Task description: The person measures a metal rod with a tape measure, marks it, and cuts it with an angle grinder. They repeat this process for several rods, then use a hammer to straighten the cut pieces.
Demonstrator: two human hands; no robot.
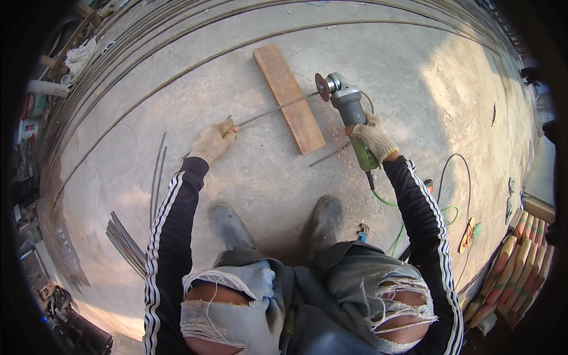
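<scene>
My left hand (214, 139), in a knitted glove, grips a thin steel rod (266, 114) that crosses a wooden board (306, 133) on the concrete floor. My right hand (373, 139), also gloved, is wrapped round a green and grey angle grinder (349, 105). Its brown disc (321, 87) is at the rod's far end, just beyond the board, and orange sparks scatter below it toward my right boot. Another rod (325, 157) lies under the grinder.
Long rods (248, 44) curve along the back and left. Cut rods (123, 242) lie by my left arm. Cords (469, 177), a blue-handled tool (363, 234) and sandals (467, 234) are on the right, near stacked sacks (509, 272). Clutter lines the left edge.
</scene>
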